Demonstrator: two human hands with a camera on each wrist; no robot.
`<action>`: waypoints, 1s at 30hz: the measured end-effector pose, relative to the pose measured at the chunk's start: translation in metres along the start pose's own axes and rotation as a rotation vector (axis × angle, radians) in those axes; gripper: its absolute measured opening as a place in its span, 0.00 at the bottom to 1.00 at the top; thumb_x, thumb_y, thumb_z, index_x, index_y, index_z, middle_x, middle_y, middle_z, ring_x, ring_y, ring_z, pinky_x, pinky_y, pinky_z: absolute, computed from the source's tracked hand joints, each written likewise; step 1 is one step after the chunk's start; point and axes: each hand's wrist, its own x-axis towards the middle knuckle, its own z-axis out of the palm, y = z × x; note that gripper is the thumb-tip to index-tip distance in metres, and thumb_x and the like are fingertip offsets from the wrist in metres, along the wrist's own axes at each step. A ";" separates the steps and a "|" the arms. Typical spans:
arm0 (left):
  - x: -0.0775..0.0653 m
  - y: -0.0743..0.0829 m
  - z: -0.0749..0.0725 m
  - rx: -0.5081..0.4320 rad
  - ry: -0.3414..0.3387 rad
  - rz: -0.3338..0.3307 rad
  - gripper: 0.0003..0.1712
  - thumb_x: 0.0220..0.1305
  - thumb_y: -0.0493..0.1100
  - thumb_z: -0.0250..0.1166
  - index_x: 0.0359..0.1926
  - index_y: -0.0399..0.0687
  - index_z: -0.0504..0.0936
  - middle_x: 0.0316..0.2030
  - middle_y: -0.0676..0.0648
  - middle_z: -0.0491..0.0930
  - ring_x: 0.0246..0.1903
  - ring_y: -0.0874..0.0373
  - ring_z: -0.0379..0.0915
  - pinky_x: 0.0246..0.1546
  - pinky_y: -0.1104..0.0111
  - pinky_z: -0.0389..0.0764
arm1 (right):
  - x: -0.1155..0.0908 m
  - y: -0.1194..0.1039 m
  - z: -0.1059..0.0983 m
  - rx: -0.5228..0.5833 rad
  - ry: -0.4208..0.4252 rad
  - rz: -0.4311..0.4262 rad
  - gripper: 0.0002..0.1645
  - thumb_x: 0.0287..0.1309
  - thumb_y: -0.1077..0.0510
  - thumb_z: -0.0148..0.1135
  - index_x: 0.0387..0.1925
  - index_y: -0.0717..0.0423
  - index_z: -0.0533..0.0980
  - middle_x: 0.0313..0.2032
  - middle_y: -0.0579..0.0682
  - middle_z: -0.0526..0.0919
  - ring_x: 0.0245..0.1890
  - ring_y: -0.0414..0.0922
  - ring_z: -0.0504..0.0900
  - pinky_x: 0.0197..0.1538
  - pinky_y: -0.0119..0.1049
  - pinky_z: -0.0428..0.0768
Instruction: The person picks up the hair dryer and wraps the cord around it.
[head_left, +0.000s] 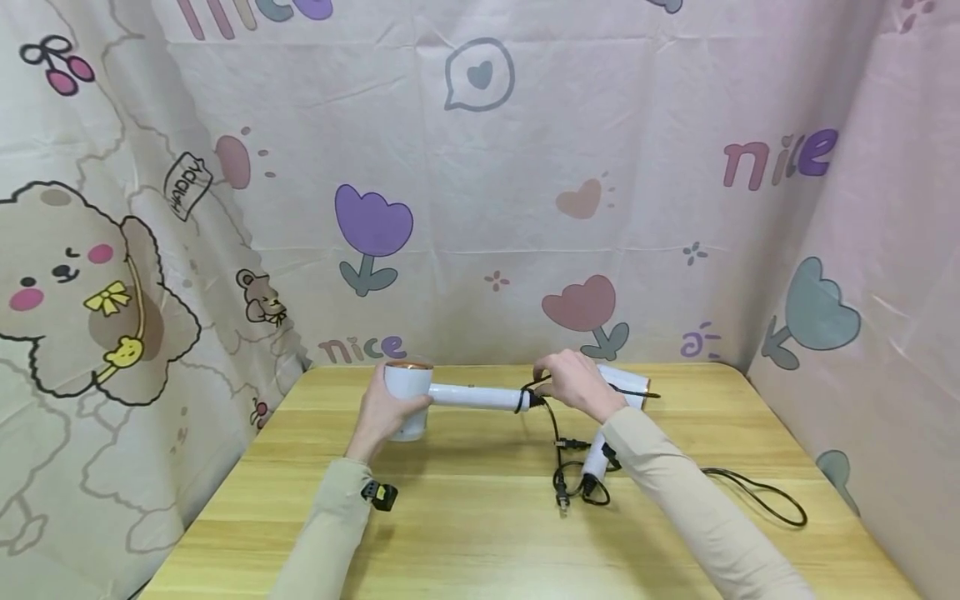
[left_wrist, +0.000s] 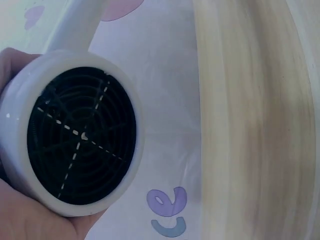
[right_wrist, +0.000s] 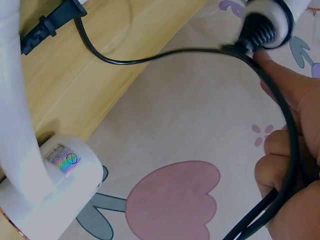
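My left hand (head_left: 378, 414) grips the barrel of a white hair dryer (head_left: 408, 400), with thumb and fingers on either side. Its handle points right, toward my right hand (head_left: 576, 382). The left wrist view shows the dryer's dark round grille (left_wrist: 82, 137). My right hand curls its fingers round the black power cord (right_wrist: 287, 125), close to the handle's end. One right fingertip lies by the black strain relief (right_wrist: 256, 32). A second white hair dryer (head_left: 596, 460) lies on the table beneath my right forearm, partly hidden by it.
Black plugs (head_left: 562, 492) and tangled cord lie near the second dryer's handle. A cord loop (head_left: 780, 508) stretches over the wooden table (head_left: 465, 533) at right. A patterned curtain (head_left: 487, 208) hangs along the back and both sides.
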 end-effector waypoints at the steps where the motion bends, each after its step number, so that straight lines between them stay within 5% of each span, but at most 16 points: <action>1: 0.000 0.000 -0.001 0.012 -0.004 0.012 0.56 0.42 0.45 0.78 0.71 0.49 0.57 0.51 0.38 0.75 0.45 0.43 0.76 0.40 0.57 0.83 | 0.000 -0.001 0.000 -0.012 -0.017 -0.001 0.13 0.47 0.51 0.77 0.36 0.47 0.85 0.35 0.45 0.88 0.30 0.44 0.84 0.31 0.39 0.82; 7: 0.000 0.012 -0.002 0.100 0.035 0.109 0.58 0.40 0.46 0.79 0.71 0.52 0.56 0.48 0.39 0.77 0.41 0.44 0.78 0.36 0.59 0.83 | 0.000 -0.006 0.001 -0.048 -0.090 0.002 0.20 0.45 0.60 0.76 0.44 0.48 0.84 0.40 0.49 0.88 0.32 0.49 0.85 0.33 0.42 0.83; 13: -0.003 0.018 0.000 0.164 0.169 0.202 0.55 0.40 0.48 0.79 0.69 0.55 0.59 0.44 0.41 0.79 0.35 0.46 0.77 0.31 0.62 0.79 | -0.001 -0.007 -0.001 0.090 -0.143 -0.022 0.42 0.44 0.81 0.54 0.60 0.50 0.76 0.56 0.53 0.82 0.48 0.55 0.84 0.47 0.46 0.85; 16: -0.005 0.015 0.004 0.134 0.239 0.194 0.55 0.39 0.48 0.79 0.69 0.55 0.61 0.44 0.41 0.78 0.35 0.46 0.77 0.31 0.61 0.80 | -0.001 -0.006 -0.001 0.171 -0.156 -0.019 0.49 0.41 0.83 0.50 0.66 0.50 0.71 0.63 0.53 0.76 0.45 0.52 0.84 0.53 0.44 0.82; 20: -0.008 0.008 0.014 0.057 0.318 0.167 0.55 0.40 0.49 0.80 0.69 0.52 0.61 0.45 0.40 0.78 0.37 0.45 0.78 0.33 0.58 0.80 | 0.000 -0.006 0.004 0.286 -0.137 0.037 0.41 0.53 0.73 0.60 0.70 0.54 0.65 0.35 0.54 0.85 0.18 0.39 0.70 0.29 0.32 0.76; 23: -0.010 0.005 0.023 -0.004 0.365 0.152 0.54 0.41 0.49 0.80 0.68 0.51 0.61 0.45 0.39 0.78 0.37 0.44 0.77 0.32 0.60 0.80 | 0.001 -0.011 0.011 0.372 -0.071 0.088 0.33 0.64 0.59 0.61 0.70 0.56 0.65 0.14 0.46 0.69 0.11 0.36 0.58 0.17 0.29 0.63; 30: -0.013 0.001 0.035 -0.159 0.423 0.059 0.53 0.43 0.49 0.80 0.67 0.50 0.61 0.44 0.39 0.78 0.38 0.46 0.76 0.34 0.60 0.79 | -0.003 -0.019 0.023 0.528 0.086 0.175 0.25 0.76 0.51 0.45 0.70 0.50 0.66 0.14 0.43 0.62 0.12 0.38 0.55 0.17 0.31 0.60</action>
